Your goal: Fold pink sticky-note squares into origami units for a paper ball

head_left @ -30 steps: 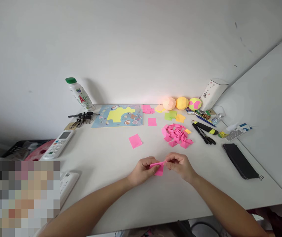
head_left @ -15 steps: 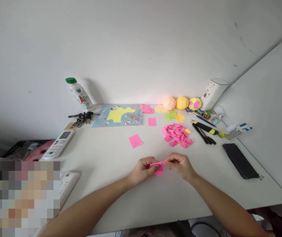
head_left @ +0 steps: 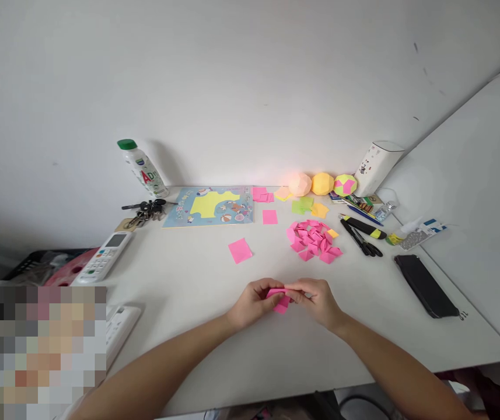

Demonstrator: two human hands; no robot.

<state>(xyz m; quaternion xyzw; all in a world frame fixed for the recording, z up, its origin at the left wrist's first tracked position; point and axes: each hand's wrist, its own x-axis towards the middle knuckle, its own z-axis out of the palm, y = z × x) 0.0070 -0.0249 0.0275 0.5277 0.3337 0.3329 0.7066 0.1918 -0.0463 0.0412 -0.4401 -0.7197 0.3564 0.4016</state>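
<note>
Between my hands, over the front part of the white table (head_left: 197,361), is a partly folded pink paper square (head_left: 283,305). My left hand (head_left: 253,302) pinches its left side, thumb on top. At its upper right edge, the thumb and fingers of my right hand (head_left: 317,298) are closed on the paper, hiding that corner. Just beyond lies a flat pink sticky note (head_left: 240,251), with another pink note (head_left: 269,217) farther back. A heap of folded pink paper pieces (head_left: 314,239) sits behind my right hand.
Three paper balls (head_left: 322,184) line the wall. Scissors (head_left: 361,236), a cutter knife (head_left: 366,227) and a black pouch (head_left: 427,286) lie at right. At left are a bottle (head_left: 143,169), keys (head_left: 147,213), a remote control (head_left: 104,256) and a blue picture sheet (head_left: 175,216).
My right hand has shifted slightly left along the paper's upper edge, its fingers now flatter and nearer my left hand. My left hand keeps its hold.
</note>
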